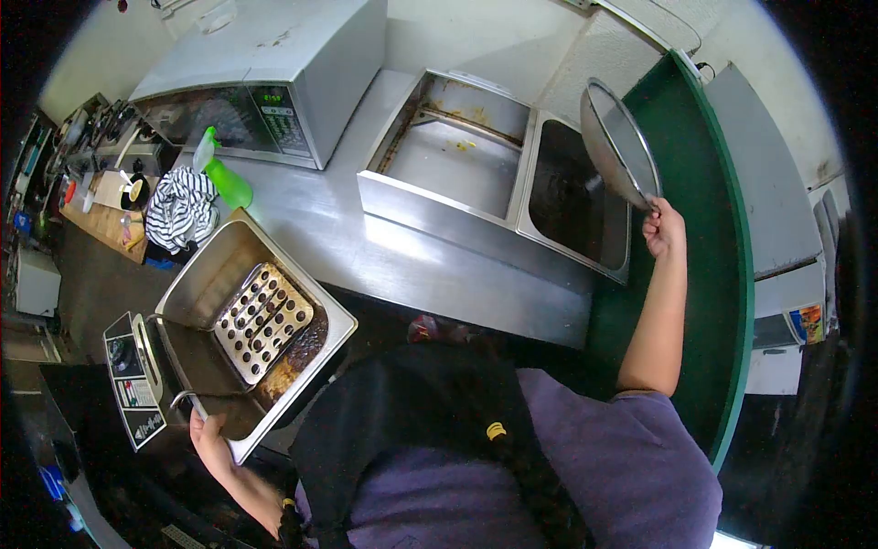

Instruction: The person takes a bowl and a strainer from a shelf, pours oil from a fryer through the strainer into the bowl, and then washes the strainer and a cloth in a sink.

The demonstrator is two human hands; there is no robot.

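Note:
At the lower left, my left hand [210, 437] is closed on the near edge of a deep steel fryer pan [343, 327]. Inside that pan lie a perforated metal plate [265, 322] and brown residue, and a control panel [135, 392] is at its left side. My right hand [665, 229] grips the rim of a round metal lid or strainer [622, 142], tilted above the right end of the counter. Below the round piece is a dark well [572, 188], next to a steel basin [457, 169] with small yellow bits.
A microwave [265, 82] stands on the steel counter [402, 247] at the back left. Near it are a green spray bottle [227, 178] and a striped cloth [181, 209]. A green raised-edge surface [700, 274] borders the right side.

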